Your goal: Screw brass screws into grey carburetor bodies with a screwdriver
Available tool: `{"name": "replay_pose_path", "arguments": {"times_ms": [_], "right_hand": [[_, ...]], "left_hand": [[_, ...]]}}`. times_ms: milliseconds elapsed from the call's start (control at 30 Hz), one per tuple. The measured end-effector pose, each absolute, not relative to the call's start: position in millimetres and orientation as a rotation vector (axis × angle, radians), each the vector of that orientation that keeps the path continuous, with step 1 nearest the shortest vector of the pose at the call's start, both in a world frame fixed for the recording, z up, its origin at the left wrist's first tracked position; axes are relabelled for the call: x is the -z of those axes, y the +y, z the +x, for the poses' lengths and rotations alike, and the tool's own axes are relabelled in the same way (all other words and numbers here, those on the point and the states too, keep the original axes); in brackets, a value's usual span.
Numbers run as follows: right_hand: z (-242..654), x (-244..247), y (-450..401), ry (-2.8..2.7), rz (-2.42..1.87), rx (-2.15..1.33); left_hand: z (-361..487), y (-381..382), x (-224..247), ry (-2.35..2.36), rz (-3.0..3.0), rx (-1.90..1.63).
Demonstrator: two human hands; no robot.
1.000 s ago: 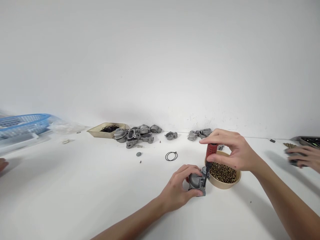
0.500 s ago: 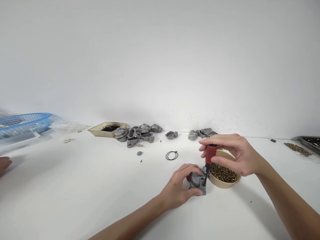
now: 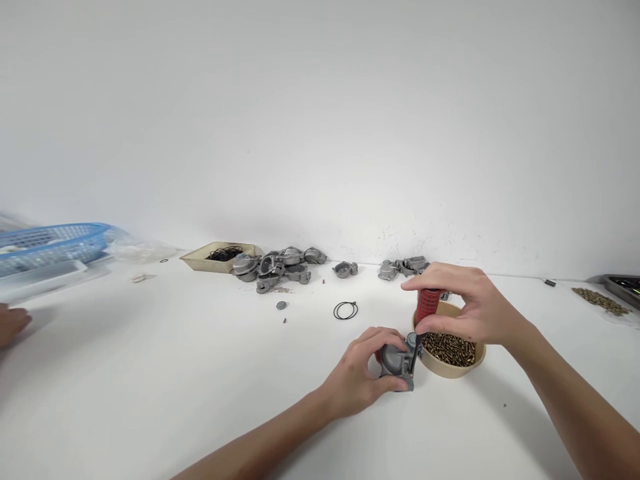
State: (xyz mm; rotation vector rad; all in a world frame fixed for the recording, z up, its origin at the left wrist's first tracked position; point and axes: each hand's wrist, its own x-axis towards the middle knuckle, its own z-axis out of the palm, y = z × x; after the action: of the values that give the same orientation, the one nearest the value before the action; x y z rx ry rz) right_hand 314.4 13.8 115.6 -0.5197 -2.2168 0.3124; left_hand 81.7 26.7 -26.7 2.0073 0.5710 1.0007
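Note:
My left hand (image 3: 361, 370) grips a grey cast-metal carburetor body (image 3: 395, 362) against the white table, thumb in front and fingers over the top. Above it, my right hand (image 3: 465, 303) is closed around the red handle of a screwdriver (image 3: 428, 308). The screwdriver stands nearly upright, its dark shaft reaching down to the right side of the metal part; the very tip is hard to make out. Right beside the part is a round cream bowl (image 3: 447, 370) of small brass-coloured screws (image 3: 450, 348), partly covered by my right hand.
Two black rubber rings (image 3: 345, 311) lie beyond my hands. Farther back are a pile of grey castings (image 3: 273, 267) and a cream tray (image 3: 200, 263) with black rings. A blue basket (image 3: 65, 245) and another person's hand (image 3: 13, 325) are at left. Brass pieces (image 3: 600, 301) lie far right.
My right hand has turned slightly around the screwdriver, its thumb now lower on the handle. The left hand keeps its hold on the carburetor body. At left, the other person's hand reaches slightly farther in.

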Motion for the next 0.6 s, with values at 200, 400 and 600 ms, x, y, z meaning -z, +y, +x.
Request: {"name": "replay_pose_path", "arguments": {"times_ms": [200, 400, 600], "right_hand": [[316.9, -119.0, 9.3, -2.223, -0.533, -0.635], [316.3, -117.0, 12.0, -2.278, -0.570, -0.380], [317.5, -115.2, 9.4, -2.177, -0.564, -0.798]], "left_hand": [[81.5, 27.2, 28.0, 0.545, 2.005, -1.022], [80.5, 27.2, 28.0, 0.582, 2.018, -0.999], [80.7, 27.5, 28.4, 0.549, 2.031, -1.020]]}}
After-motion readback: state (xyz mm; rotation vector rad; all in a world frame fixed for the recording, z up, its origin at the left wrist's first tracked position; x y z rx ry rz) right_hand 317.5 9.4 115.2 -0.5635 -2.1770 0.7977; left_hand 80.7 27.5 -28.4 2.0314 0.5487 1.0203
